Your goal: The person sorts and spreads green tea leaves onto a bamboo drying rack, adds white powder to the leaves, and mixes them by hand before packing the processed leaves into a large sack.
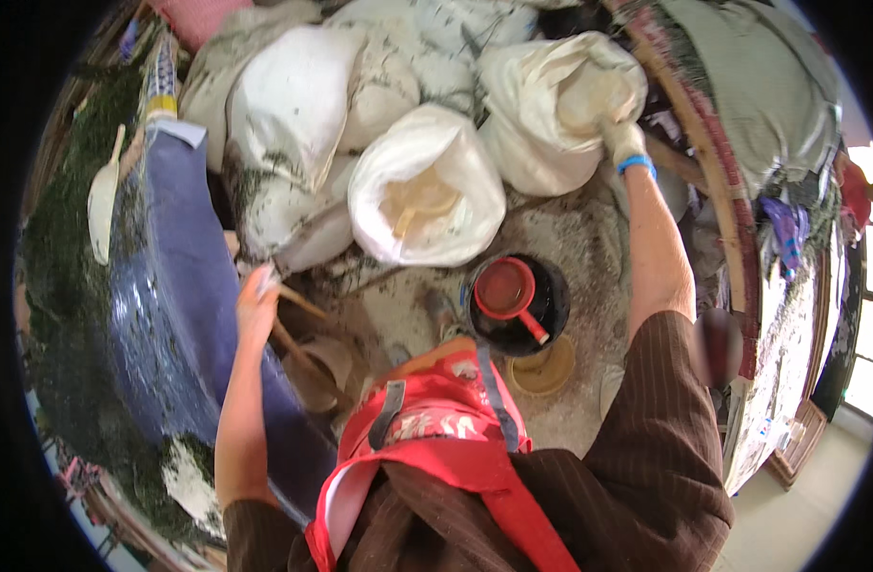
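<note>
My right hand (pixel 622 141), in a pale glove or coated in powder, reaches to the mouth of an open white sack (pixel 522 93) at the upper right; its fingers are partly hidden against the pale contents. A blue band circles that wrist. On the left, my left hand (pixel 256 289) is beside the dark blue sheet (pixel 183 243), with something small and whitish at its fingers and a thin wooden stick (pixel 302 300) close by. Between the hands, a second open white sack (pixel 472 214) holds tan powder and a scoop (pixel 406 220).
A red dipper (pixel 504 288) rests over a black bucket (pixel 479 336), beside a yellowish basin (pixel 561 368). Filled white sacks (pixel 293 93) crowd the far side. Dark green leafy matter (pixel 65 286) and a white scoop (pixel 103 207) lie left; a wooden-edged frame (pixel 722 193) runs along the right.
</note>
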`<action>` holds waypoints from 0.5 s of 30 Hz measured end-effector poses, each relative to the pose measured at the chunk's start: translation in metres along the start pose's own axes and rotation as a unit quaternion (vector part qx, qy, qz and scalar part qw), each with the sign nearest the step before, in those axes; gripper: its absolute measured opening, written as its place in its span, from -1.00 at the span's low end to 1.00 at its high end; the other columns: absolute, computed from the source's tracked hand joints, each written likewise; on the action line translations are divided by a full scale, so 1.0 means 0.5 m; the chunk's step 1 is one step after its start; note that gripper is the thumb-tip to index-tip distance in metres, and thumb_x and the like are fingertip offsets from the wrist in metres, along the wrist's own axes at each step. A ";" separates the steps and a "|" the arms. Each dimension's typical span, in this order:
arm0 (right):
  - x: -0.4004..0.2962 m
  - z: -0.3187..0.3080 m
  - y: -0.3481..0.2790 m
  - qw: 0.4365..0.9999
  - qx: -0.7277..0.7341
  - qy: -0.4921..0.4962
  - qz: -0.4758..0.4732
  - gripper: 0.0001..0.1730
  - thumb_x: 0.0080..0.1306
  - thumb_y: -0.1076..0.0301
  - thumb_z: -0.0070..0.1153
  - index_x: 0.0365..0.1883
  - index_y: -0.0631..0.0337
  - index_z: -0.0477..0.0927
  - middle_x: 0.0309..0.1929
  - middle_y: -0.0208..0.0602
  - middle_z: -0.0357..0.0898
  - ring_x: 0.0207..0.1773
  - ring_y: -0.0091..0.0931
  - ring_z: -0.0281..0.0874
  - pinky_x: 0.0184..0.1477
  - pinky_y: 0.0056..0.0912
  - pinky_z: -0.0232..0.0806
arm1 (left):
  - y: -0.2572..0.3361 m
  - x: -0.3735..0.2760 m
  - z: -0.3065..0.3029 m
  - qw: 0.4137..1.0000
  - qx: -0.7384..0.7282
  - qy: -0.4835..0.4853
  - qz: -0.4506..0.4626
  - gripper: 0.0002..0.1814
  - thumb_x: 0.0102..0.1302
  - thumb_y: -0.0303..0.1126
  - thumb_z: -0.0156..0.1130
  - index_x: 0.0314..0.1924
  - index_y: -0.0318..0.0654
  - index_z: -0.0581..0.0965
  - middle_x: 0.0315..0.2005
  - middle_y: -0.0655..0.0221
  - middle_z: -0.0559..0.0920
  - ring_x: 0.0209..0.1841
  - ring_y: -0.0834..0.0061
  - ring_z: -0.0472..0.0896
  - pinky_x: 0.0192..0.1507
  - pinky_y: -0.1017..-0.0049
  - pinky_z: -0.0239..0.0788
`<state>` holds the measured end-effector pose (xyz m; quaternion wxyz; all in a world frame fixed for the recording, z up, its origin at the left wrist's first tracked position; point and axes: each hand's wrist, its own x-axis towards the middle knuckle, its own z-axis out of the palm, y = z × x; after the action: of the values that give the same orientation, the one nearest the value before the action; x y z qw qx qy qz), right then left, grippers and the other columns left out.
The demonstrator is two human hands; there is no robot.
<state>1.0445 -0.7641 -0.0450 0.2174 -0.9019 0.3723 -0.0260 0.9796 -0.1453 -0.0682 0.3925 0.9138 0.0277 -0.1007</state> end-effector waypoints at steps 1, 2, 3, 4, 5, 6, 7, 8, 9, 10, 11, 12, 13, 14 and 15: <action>0.010 0.020 -0.014 0.993 -0.096 0.072 -0.009 -0.58 0.19 0.15 -0.10 -0.18 0.29 0.57 -0.26 0.09 0.57 -0.20 -0.10 0.54 -0.13 -0.16 0.36 | -0.015 0.025 0.048 0.999 -0.017 -0.034 -0.003 -0.63 0.20 -0.44 0.13 0.04 -0.31 0.44 -0.05 0.31 0.53 0.00 0.49 0.47 0.07 0.54 0.24; 0.006 0.074 -0.034 0.956 -0.085 0.232 -0.157 -0.58 0.17 0.17 -0.05 -0.12 0.29 0.54 -0.28 0.09 0.57 -0.23 -0.11 0.55 -0.16 -0.19 0.38 | -0.022 0.037 0.090 0.997 -0.016 -0.062 -0.036 -0.58 0.22 -0.39 0.16 0.09 -0.34 0.39 -0.01 0.27 0.50 0.03 0.47 0.45 0.09 0.54 0.21; -0.023 0.112 -0.056 0.872 -0.060 0.386 -0.295 -0.56 0.15 0.20 0.00 -0.06 0.29 0.51 -0.31 0.09 0.57 -0.25 -0.13 0.56 -0.20 -0.21 0.40 | -0.058 0.055 0.143 0.994 -0.087 -0.050 -0.035 -0.50 0.22 -0.35 0.19 0.13 -0.37 0.34 0.02 0.19 0.47 0.08 0.41 0.42 0.12 0.51 0.20; -0.128 0.127 -0.127 0.955 0.110 0.161 -0.226 -0.55 0.21 0.12 0.02 -0.08 0.30 0.52 -0.12 0.05 0.53 -0.05 -0.09 0.49 -0.03 -0.26 0.34 | -0.096 0.062 0.191 0.989 -0.117 -0.037 -0.081 -0.39 0.19 -0.31 0.24 0.18 -0.41 0.26 0.10 0.08 0.40 0.14 0.33 0.37 0.17 0.47 0.16; -0.171 0.218 -0.099 0.947 0.174 0.099 -0.251 -0.63 0.19 0.22 0.03 -0.11 0.25 0.54 -0.27 0.01 0.55 -0.20 -0.14 0.53 -0.16 -0.24 0.37 | -0.073 0.082 0.239 0.985 -0.127 -0.039 -0.108 -0.22 0.14 -0.27 0.30 0.26 -0.40 0.13 0.13 -0.01 0.34 0.18 0.29 0.32 0.20 0.45 0.12; -0.213 0.310 -0.073 0.933 0.239 0.032 -0.267 -0.71 0.17 0.31 0.03 -0.14 0.20 0.55 -0.43 -0.04 0.57 -0.35 -0.19 0.56 -0.29 -0.23 0.40 | -0.045 0.100 0.277 0.976 -0.156 -0.030 -0.152 -0.07 0.09 -0.23 0.36 0.30 -0.40 0.01 0.16 -0.09 0.28 0.20 0.28 0.29 0.22 0.44 0.09; -0.241 0.446 -0.004 0.949 0.125 -0.081 -0.278 -0.72 0.19 0.25 -0.02 -0.20 0.17 0.58 -0.43 -0.07 0.58 -0.33 -0.23 0.57 -0.26 -0.25 0.40 | -0.089 0.129 0.335 0.971 -0.170 -0.037 -0.166 0.01 0.04 -0.23 0.39 0.31 -0.42 -0.06 0.16 -0.12 0.26 0.20 0.24 0.28 0.22 0.42 0.10; -0.306 0.513 -0.017 0.947 0.169 -0.193 -0.195 -0.66 0.17 0.21 -0.01 -0.16 0.21 0.57 -0.34 -0.05 0.59 -0.29 -0.26 0.58 -0.23 -0.30 0.40 | -0.019 0.139 0.347 0.941 -0.225 -0.052 -0.248 0.05 -0.01 -0.25 0.42 0.30 -0.46 -0.06 0.17 -0.12 0.24 0.19 0.21 0.28 0.20 0.43 0.11; -0.380 0.567 -0.049 0.929 0.195 -0.295 -0.112 -0.60 0.16 0.18 0.00 -0.12 0.26 0.55 -0.26 -0.02 0.59 -0.24 -0.28 0.58 -0.20 -0.35 0.40 | -0.157 0.159 0.428 0.949 -0.223 -0.010 -0.222 0.08 -0.03 -0.27 0.43 0.30 -0.49 -0.11 0.14 -0.09 0.28 0.14 0.25 0.34 0.15 0.46 0.19; -0.423 0.640 -0.068 0.902 0.269 -0.337 0.034 -0.48 0.11 0.13 0.04 -0.11 0.41 0.52 -0.25 0.04 0.58 -0.22 -0.30 0.58 -0.17 -0.41 0.38 | -0.190 0.182 0.476 0.945 -0.234 0.016 -0.226 0.03 -0.04 -0.31 0.40 0.30 -0.46 -0.06 0.10 -0.05 0.33 0.10 0.26 0.39 0.10 0.45 0.23; -0.438 0.654 -0.122 0.888 0.242 -0.370 0.125 -0.42 0.05 0.12 0.09 -0.13 0.50 0.51 -0.28 0.03 0.59 -0.23 -0.34 0.57 -0.18 -0.44 0.36 | -0.206 0.196 0.514 0.941 -0.244 0.044 -0.232 -0.02 -0.04 -0.34 0.37 0.29 -0.44 0.00 0.07 -0.01 0.39 0.06 0.28 0.43 0.06 0.43 0.27; -0.442 0.731 -0.130 0.895 0.224 -0.357 0.144 -0.45 0.02 0.15 0.14 -0.16 0.48 0.53 -0.33 -0.07 0.60 -0.32 -0.39 0.55 -0.24 -0.38 0.35 | -0.192 0.213 0.531 0.945 -0.240 0.031 -0.218 -0.11 -0.03 -0.37 0.32 0.26 -0.41 0.07 0.01 0.02 0.44 0.01 0.28 0.46 0.02 0.42 0.29; -0.438 0.803 -0.142 0.839 0.281 -0.423 0.196 -0.53 -0.01 0.18 0.18 -0.26 0.44 0.56 -0.40 -0.14 0.59 -0.38 -0.40 0.52 -0.28 -0.37 0.34 | -0.166 0.228 0.530 0.950 -0.236 0.020 -0.205 -0.20 -0.02 -0.40 0.27 0.23 -0.38 0.15 -0.05 0.05 0.49 -0.03 0.29 0.49 -0.01 0.40 0.32; -0.445 0.779 -0.190 0.787 0.341 -0.450 0.248 -0.51 0.10 0.12 0.16 -0.21 0.43 0.51 -0.35 -0.21 0.51 -0.35 -0.50 0.42 -0.33 -0.45 0.30 | -0.157 0.233 0.523 0.950 -0.236 0.013 -0.203 -0.29 -0.01 -0.43 0.22 0.20 -0.35 0.23 -0.11 0.08 0.54 -0.08 0.29 0.53 -0.05 0.38 0.34; -0.437 0.821 -0.182 0.798 0.342 -0.428 0.250 -0.52 0.11 0.13 0.15 -0.20 0.43 0.51 -0.37 -0.20 0.51 -0.36 -0.50 0.44 -0.34 -0.44 0.31 | -0.136 0.244 0.514 0.959 -0.207 0.000 -0.194 -0.37 0.00 -0.44 0.18 0.15 -0.32 0.28 -0.16 0.10 0.56 -0.11 0.29 0.55 -0.07 0.37 0.35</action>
<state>1.0326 -0.4049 -0.3535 0.6479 -0.5635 0.4212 0.2919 1.0483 -0.2878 -0.3143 0.5463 0.7893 0.2253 -0.1667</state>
